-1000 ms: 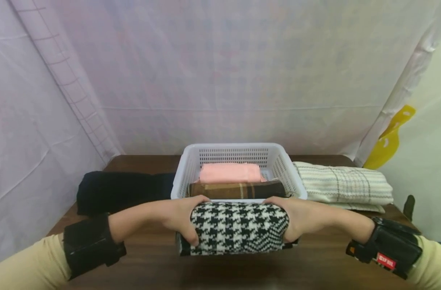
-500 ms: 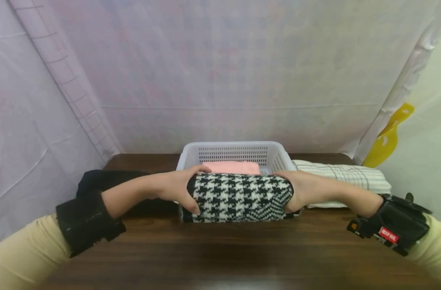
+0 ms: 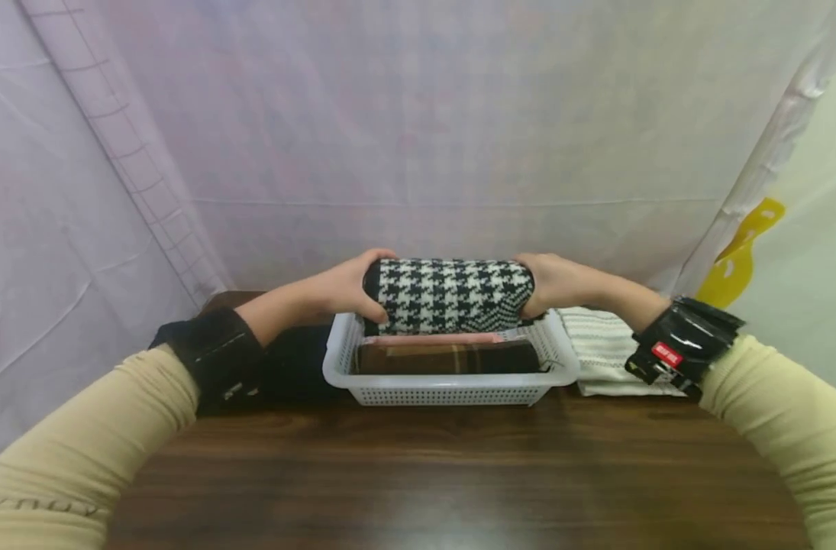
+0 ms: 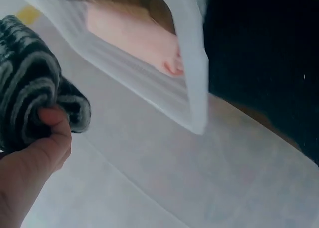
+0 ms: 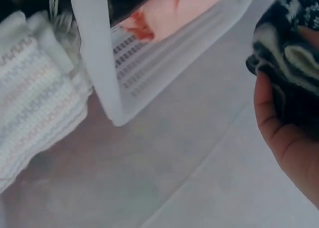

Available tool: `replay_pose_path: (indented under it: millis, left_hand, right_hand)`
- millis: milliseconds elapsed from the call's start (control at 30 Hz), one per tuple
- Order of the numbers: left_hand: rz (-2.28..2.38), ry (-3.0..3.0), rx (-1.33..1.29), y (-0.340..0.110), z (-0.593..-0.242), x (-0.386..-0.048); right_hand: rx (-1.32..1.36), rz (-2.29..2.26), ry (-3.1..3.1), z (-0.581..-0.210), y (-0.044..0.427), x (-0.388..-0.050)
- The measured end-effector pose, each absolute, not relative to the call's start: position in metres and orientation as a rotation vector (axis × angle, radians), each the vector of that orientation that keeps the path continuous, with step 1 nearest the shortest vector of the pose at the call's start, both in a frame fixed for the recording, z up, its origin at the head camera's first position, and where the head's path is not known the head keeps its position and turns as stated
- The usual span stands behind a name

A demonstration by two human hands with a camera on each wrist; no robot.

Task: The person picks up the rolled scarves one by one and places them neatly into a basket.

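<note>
Between both hands hangs a rolled black-and-white houndstooth scarf (image 3: 452,296), above the back part of a white plastic basket (image 3: 452,393). My left hand (image 3: 345,289) grips its left end, and in the left wrist view the thumb presses into the spiral of the roll. At the other end, my right hand (image 3: 562,283) holds the roll with fingers curled round it. Inside the basket, a brown plaid folded cloth (image 3: 445,359) lies at the front. Behind it is a pink folded cloth (image 4: 134,38), mostly hidden by the scarf in the head view.
A black folded cloth (image 3: 294,367) lies left of the basket on the dark wooden table (image 3: 418,473). To the right sits a cream striped folded cloth (image 3: 599,347). A white curtain (image 3: 418,137) hangs behind the table.
Both hands have carried the houndstooth scarf up and away from the person, from in front of the basket to above its back part. The basket's front and the brown cloth are uncovered again.
</note>
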State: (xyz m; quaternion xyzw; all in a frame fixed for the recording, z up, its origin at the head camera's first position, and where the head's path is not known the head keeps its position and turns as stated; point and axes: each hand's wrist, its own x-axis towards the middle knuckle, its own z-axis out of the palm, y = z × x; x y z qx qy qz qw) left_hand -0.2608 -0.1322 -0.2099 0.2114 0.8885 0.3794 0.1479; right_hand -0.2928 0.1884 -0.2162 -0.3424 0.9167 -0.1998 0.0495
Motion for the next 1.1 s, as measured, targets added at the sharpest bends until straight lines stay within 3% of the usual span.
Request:
replay_pose_path:
  millis: [300, 467, 733, 967, 1100]
  left_hand:
    - [0.840, 2.852, 0.560, -0.127, -0.239, -0.318]
    - [0.669, 2.935, 0.446, -0.121, -0.255, -0.340]
    - [0.298, 2.915, 0.260, -0.109, -0.274, -0.339]
    - [-0.454, 2.981, 0.519, -0.109, -0.270, -0.335]
    - [-0.576, 2.905, 0.576, -0.106, -0.272, -0.337]
  right_hand:
    - [-0.917, -0.641, 2.821, -0.235, 0.170, -0.350]
    - [-0.885, -0.372, 2.905, -0.248, 0.152, -0.370]
    - [-0.717, -0.025, 2.810, -0.275, 0.129, -0.373]
    - [-0.667, 0.107, 2.832, -0.280, 0.117, -0.379]
    - [-0.742, 0.186, 2.808, -0.295, 0.116, -0.398]
